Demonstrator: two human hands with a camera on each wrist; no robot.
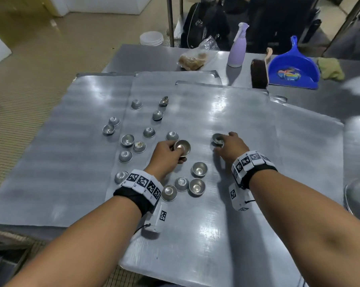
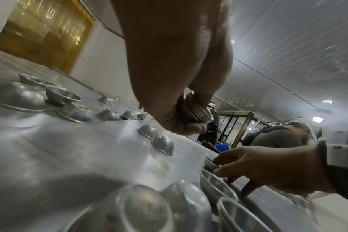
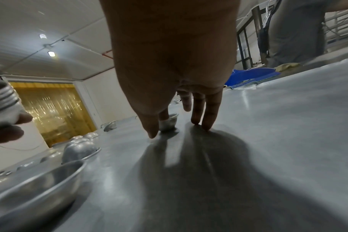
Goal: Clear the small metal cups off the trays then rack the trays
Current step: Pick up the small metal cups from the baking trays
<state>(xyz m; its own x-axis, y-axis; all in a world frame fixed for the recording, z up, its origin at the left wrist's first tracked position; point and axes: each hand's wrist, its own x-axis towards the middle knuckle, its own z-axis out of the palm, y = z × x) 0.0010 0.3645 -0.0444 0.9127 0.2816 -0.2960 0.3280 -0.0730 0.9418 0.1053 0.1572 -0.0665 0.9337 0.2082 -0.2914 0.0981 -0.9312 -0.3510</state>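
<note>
Three overlapping metal trays lie on a steel table: a left tray (image 1: 51,141), a middle tray (image 1: 175,79) and a top right tray (image 1: 257,131). Several small metal cups (image 1: 127,140) are scattered over them, some upright, some upside down. My left hand (image 1: 178,154) grips a nested stack of cups (image 1: 181,147), whose stacked rims (image 2: 197,109) show in the left wrist view. My right hand (image 1: 223,142) pinches a lone upright cup (image 1: 217,139) that stands on the top tray. Thumb and forefinger straddle that cup (image 3: 168,124), and two other fingertips (image 3: 207,128) touch the tray.
At the back of the table stand a lilac spray bottle (image 1: 237,46), a brush (image 1: 258,73), a blue dustpan (image 1: 293,67), a yellow cloth (image 1: 330,68) and a plastic bag of food (image 1: 193,59). A metal bowl (image 1: 359,193) sits at the right edge. Another person (image 2: 278,138) stands nearby.
</note>
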